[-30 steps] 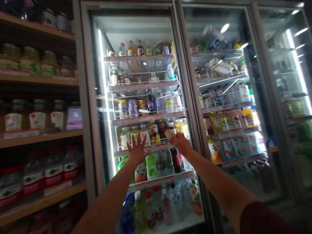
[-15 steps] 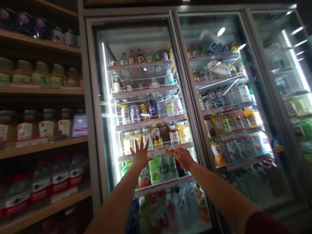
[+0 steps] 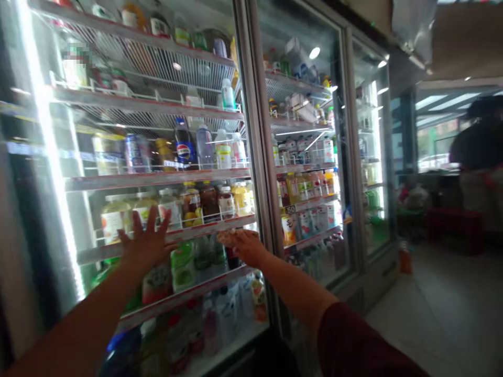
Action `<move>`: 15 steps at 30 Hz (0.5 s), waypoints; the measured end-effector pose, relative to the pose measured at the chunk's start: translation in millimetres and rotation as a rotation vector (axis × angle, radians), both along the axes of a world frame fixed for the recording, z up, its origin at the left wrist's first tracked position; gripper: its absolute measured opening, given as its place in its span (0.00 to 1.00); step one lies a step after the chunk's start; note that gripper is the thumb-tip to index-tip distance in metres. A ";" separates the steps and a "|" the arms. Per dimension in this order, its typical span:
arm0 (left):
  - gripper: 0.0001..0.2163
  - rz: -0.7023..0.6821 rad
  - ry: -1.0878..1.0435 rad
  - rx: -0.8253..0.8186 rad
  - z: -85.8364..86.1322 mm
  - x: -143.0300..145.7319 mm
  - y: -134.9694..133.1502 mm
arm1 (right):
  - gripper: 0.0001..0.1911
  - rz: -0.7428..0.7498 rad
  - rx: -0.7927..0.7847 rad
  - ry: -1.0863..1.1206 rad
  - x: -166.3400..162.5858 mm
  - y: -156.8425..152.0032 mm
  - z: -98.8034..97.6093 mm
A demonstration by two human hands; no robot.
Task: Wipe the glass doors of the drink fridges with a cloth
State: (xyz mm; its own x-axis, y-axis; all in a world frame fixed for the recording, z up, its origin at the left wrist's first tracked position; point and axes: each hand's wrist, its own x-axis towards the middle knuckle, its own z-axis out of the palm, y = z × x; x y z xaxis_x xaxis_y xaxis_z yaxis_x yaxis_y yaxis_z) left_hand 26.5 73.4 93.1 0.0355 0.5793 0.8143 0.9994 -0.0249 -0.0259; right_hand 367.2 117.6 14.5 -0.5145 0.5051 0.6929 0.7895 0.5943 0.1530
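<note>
Holding a cloth point(image 3: 226, 239) at the door point(image 3: 256, 157), below frame centre: right hand point(image 3: 249, 248), fingers closed on it. Left hand point(image 3: 146, 242), left of centre, spreads open — work appears unfinished; extent done cannot be told.

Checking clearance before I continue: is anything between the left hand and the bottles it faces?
Yes: a glass door, judging by reflections across it, appears to stand between the left hand and the bottles behind.

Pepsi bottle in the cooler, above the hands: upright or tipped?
Upright. The Pepsi bottle stands on its shelf, blue cap topmost, round logo below; the left hand and right hand are lower in view.
</note>
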 end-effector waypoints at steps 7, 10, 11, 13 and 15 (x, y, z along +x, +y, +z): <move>0.49 0.103 0.051 -0.068 -0.5 12.8 -12.2 | 0.26 -0.080 0.135 0.164 8.5 19.2 62.7; 0.47 0.206 0.099 -0.129 5.0 28.9 -28.3 | 0.27 -0.114 0.166 0.288 -3.9 19.4 60.7; 0.45 0.220 0.103 -0.139 6.5 32.9 -31.9 | 0.28 -0.093 0.172 0.254 -8.4 18.1 50.0; 0.43 0.223 0.096 -0.153 8.6 37.8 -36.4 | 0.27 -0.028 0.184 0.114 -14.5 14.6 26.1; 0.42 0.203 0.077 -0.161 9.0 39.3 -38.0 | 0.25 0.023 0.175 -0.054 -15.1 12.0 15.3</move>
State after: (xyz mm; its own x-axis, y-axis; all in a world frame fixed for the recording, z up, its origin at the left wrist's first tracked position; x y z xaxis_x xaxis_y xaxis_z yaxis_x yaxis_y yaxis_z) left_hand 65.8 35.5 102.1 -0.0368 0.7028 0.7104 0.9795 0.1662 -0.1137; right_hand 352.1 129.6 29.8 -0.5633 0.3675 0.7400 0.7641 0.5725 0.2974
